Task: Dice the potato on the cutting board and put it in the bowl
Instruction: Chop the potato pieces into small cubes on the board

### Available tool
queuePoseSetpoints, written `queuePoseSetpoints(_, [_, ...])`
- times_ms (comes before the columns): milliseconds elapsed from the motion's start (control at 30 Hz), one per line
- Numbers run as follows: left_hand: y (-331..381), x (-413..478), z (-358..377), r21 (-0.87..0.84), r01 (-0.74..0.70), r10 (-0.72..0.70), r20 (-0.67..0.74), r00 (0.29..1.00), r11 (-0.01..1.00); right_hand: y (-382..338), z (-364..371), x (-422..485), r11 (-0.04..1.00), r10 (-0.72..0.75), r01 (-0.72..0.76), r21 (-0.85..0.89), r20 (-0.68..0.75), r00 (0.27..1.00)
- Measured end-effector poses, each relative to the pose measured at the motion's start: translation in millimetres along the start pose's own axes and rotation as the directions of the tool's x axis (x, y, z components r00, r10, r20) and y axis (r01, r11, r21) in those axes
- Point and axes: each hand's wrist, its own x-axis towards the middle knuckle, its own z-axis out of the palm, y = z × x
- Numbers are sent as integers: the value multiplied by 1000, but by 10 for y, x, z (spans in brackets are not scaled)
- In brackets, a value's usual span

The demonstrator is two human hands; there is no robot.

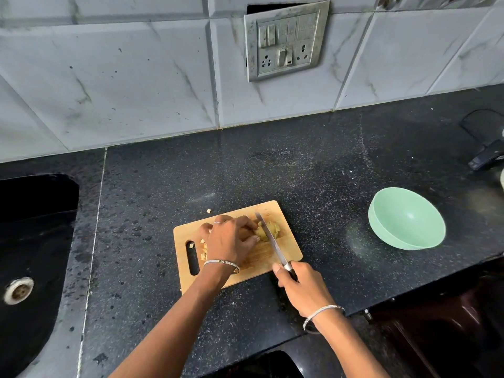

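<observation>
Bare black counter (327, 170) from the right hand (300, 285) across to the green bowl (376, 227) on its right: a wide open lane. Beyond both hands it runs free to the tiled wall (136, 77). The knife (270, 238), gripped by the right hand, slants over the cutting board (286, 241) and bars the gap to the left hand (231, 238), which holds the potato (272, 230). A stray potato bit (209, 211) sits just beyond the left hand. Well to its left the sink (41, 255) drops away. Past the bowl, dark objects (488, 156) crowd the counter's end
</observation>
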Motion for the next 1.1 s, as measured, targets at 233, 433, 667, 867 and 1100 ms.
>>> queuePoseSetpoints(233, [-44, -7, -157, -143, 38, -52, -98, 994, 989, -116, -20, -36, 990, -3, -3, 140, 43, 999])
queuePoseSetpoints(433, [-150, 26, -289, -145, 100, -112, -77, 991, 984, -214, -55, -71, 988, -106, 92, 126, 114, 988])
queuePoseSetpoints(667, [-342, -26, -390, 36, 99, -96, -68, 993, 994, -121, -149, 11, 988, -75, 71, 141, 26, 997])
queuePoseSetpoints(867, [-227, -60, -303, 108, 35, -23, -111, 994, 994, 14, -140, 94, 994, -103, 101, -32, -34, 994])
queuePoseSetpoints(1100, [71, -29, -129, 91, -64, 62, 23, 998, 994, 95, -47, 139, 990, -90, 85, -110, -36, 995])
